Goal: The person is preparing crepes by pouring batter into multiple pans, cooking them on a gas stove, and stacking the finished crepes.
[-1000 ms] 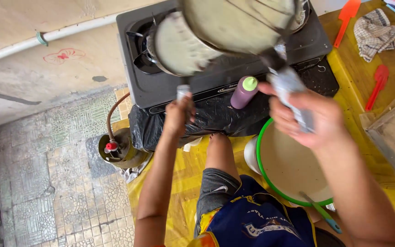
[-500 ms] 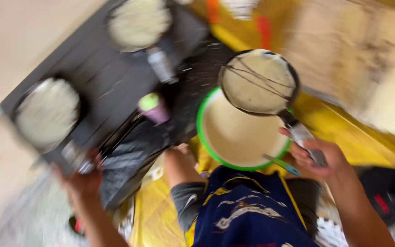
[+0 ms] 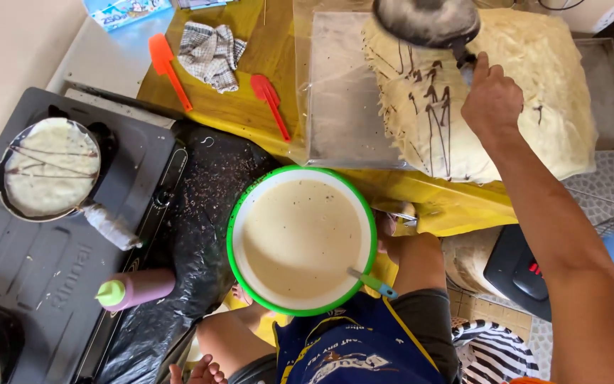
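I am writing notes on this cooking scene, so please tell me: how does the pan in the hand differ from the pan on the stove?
The pan in the right hand is turned upside down over the pile of crepes, showing its dark underside; the pan on the stove sits upright, showing a pale crepe with dark lines. The first is held in the air, the second rests on a burner, untouched. Both are round, dark, with a handle.

We see both arms bare to the elbow, the right hand [image 3: 492,96] and left hand [image 3: 195,371] ungloved, no rings or watch showing. A dark blue apron with yellow edging and pale lettering [image 3: 360,352] covers grey shorts [image 3: 431,331], knees bare.
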